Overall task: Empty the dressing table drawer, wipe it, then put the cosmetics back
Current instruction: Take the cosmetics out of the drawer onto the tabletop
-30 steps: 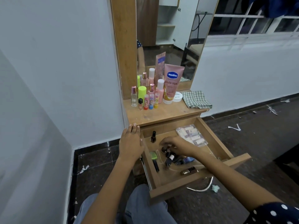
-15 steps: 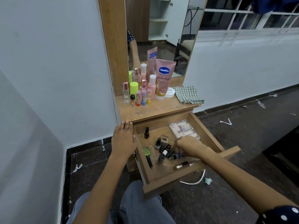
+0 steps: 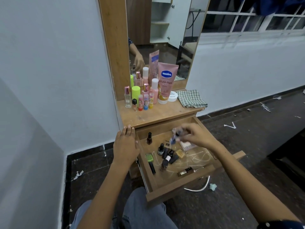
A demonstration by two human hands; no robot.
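The wooden drawer (image 3: 166, 194) is pulled out and holds several small bottles: a dark nail polish (image 3: 149, 138) standing at the back, a green bottle (image 3: 149, 158), a cluster of dark bottles (image 3: 166, 157) and a gold-capped vial (image 3: 185, 171). My right hand (image 3: 196, 136) hovers blurred above the drawer's back, its fingers pinched on a small bluish bottle (image 3: 175, 138). My left hand (image 3: 125, 146) rests flat on the drawer's left wall, holding nothing. A clear case (image 3: 186, 146) lies partly hidden under my right hand.
On the tabletop (image 3: 158, 114) stand several cosmetics: a pink Vaseline tube (image 3: 165, 81), a perfume bottle (image 3: 127, 96), a lime cap bottle (image 3: 136, 93), lip balms (image 3: 146, 101), a white jar (image 3: 173, 96). A checked cloth (image 3: 191, 98) lies at the right. Mirror behind, dark floor around.
My right hand has risen out of the bottle cluster in the drawer, lifting a small bluish bottle toward the back. My left hand stays on the drawer's side.
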